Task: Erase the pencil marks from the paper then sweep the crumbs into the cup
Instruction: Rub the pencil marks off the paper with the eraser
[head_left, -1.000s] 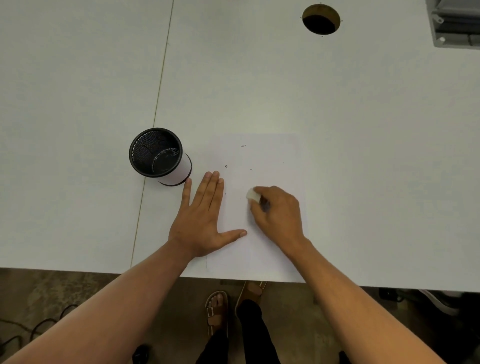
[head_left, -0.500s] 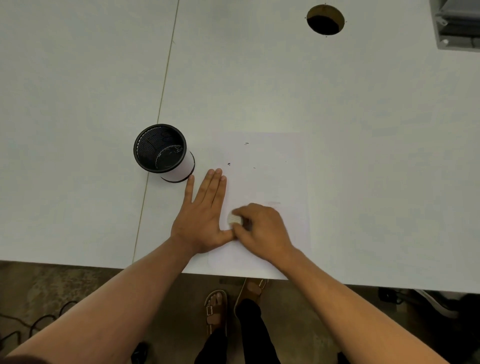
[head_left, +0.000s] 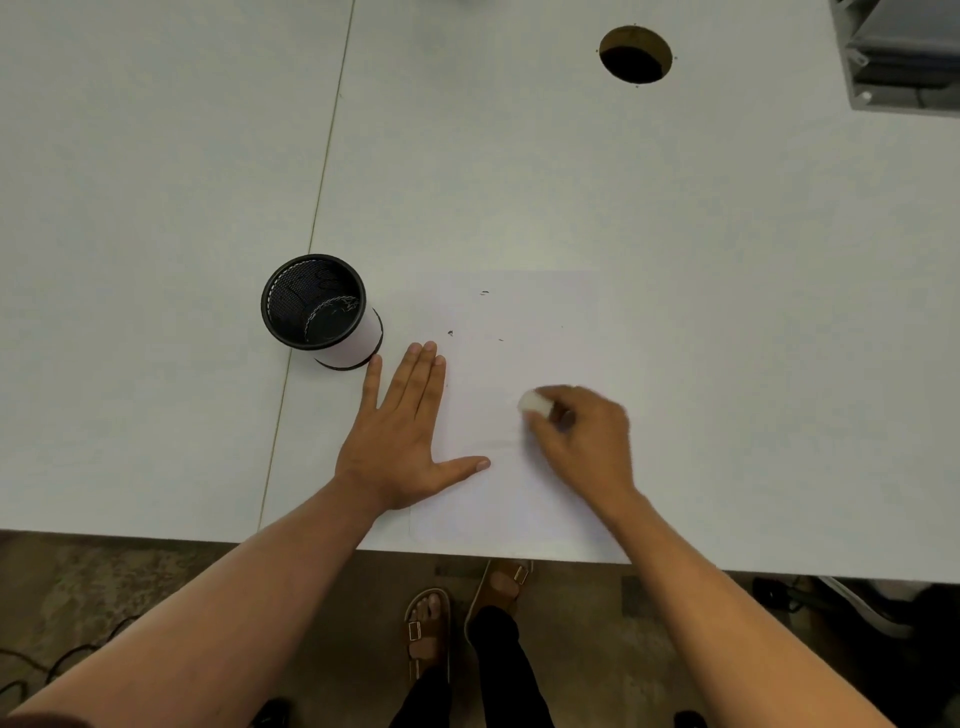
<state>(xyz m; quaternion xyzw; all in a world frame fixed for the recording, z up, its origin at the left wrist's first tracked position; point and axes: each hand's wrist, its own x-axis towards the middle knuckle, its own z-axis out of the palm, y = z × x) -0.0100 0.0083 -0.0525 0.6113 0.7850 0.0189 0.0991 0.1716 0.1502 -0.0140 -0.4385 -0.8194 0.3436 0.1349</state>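
Right now the right hand is pinching a small white block eraser between thumb and fingertips, its grip narrow and closed on the eraser, and is rubbing it on the thin white sheet of paper that is lying flat at the near edge of the pale grey worktop. The left hand is resting flat and spread, fingers pointing toward twelve o'clock, holding nothing, pressing down the sheet's left margin.

The paper is probably behaving as light and limp, so it is likely to slide or buckle under the rubbing unless it is being pinned close to the stroke (the flat palm is the sensible hold, not a pinch). The eraser is looking soft and grippy, best held low near its working end.

A few dark crumbs are sitting at about twelve o'clock from the left fingertips, loose and easy to scatter. The black wire-mesh cup with a white band is standing upright at roughly ten o'clock from the left hand, just beside its fingers.

Compared with half a second earlier, the right hand is now sitting well to the three o'clock side of the left thumb rather than touching it, and the eraser is further up the sheet. The left hand and cup are staying put.
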